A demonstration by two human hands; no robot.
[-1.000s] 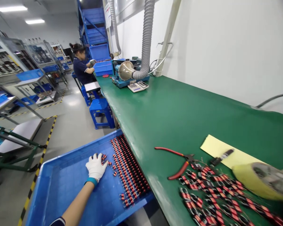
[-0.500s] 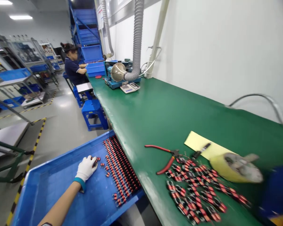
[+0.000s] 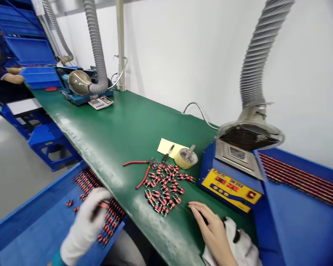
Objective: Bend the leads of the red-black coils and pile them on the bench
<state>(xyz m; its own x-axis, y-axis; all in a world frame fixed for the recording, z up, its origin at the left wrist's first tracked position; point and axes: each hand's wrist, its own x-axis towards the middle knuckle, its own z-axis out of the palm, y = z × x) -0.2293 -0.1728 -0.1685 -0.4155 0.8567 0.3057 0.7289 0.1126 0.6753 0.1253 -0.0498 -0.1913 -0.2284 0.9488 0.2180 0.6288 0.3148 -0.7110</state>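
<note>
My left hand (image 3: 84, 223), in a white glove and blurred, hovers over the blue tray (image 3: 24, 210) at the table's near edge. Its fingers are closed around a small red-and-black component (image 3: 104, 204). Rows of like components (image 3: 109, 225) with wire leads stand in the tray, partly hidden by the glove. My bare right hand (image 3: 211, 229) is over the green table, right of a loose pile of these components (image 3: 163, 188). Its thumb and forefinger meet at their tips; whatever lies between them is too small to make out. A white glove (image 3: 245, 247) lies beside that wrist.
Red-handled pliers (image 3: 145, 173), a marker (image 3: 168, 153), yellow paper (image 3: 163, 145) and a tape roll (image 3: 185, 159) surround the pile. A blue-and-yellow heating unit (image 3: 230, 184) stands under an extraction hood (image 3: 251, 135). Another blue tray (image 3: 302, 214) is at right. A person (image 3: 5, 74) sits far left.
The view has swung right, bringing in the heating unit, hood and right tray. My left hand has lifted and moved toward the table edge with components in it. My right hand has come into view.
</note>
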